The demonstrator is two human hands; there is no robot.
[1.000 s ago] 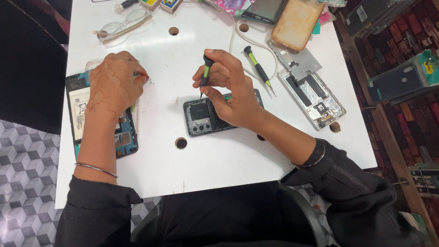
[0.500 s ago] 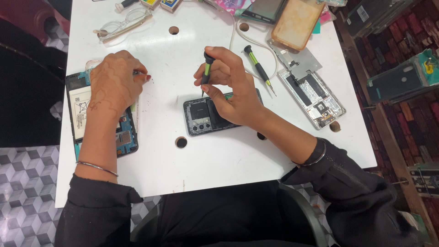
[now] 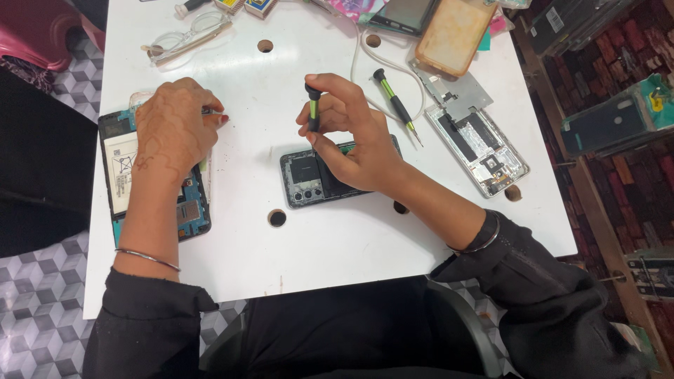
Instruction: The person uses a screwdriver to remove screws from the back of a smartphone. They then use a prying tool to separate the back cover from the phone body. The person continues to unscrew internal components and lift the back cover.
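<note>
Nearest me on the white table, I've got the opened grey phone under my right hand, fingers pinched on a green-black screwdriver held upright above it. Left of that phone, my left hand rests curled on another opened phone. Beyond, a second screwdriver lies.

A single head-worn camera looks steeply down from above the person's torso, facing forward across the white table. It sits close enough that both forearms fill the lower frame. The left hand lies left of centre, the right hand near centre. Beyond the hands the table's far edge is cropped; floor shows outside the left hand, shelving outside the right. No second view exists.
</note>
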